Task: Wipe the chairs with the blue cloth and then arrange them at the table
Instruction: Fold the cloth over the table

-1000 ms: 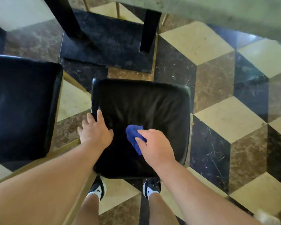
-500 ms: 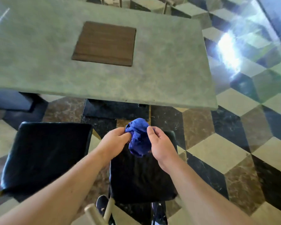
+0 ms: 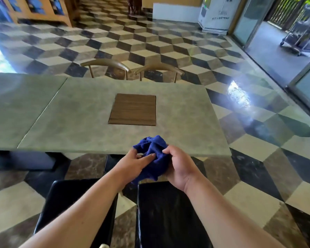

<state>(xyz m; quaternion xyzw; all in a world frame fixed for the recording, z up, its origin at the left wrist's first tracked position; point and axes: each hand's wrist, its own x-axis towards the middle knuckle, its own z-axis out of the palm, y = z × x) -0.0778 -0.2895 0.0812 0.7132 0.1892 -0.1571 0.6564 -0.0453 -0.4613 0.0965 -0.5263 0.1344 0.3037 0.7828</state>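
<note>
Blue cloth bunched into a ball, up in the air between both hands, just over the near edge of the counter. No real long side to it now, only a lump with a loose tail hanging down toward the seats. Left hand on its left side, right hand on its right, equally near. Fingers of the left hand curled lightly and pressing into the cloth; right hand wrapped around it and holding most of it.

Straight below, two black chair seats side by side: left seat and right seat, with a thin strip of floor between them. Probably next: cloth back down to a seat, or both chairs pushed forward under the counter. Nothing in the way but the counter's dark base underneath.

On top, only a brown wooden square. Across the counter, two curved wooden chair backs already tucked in.
</note>
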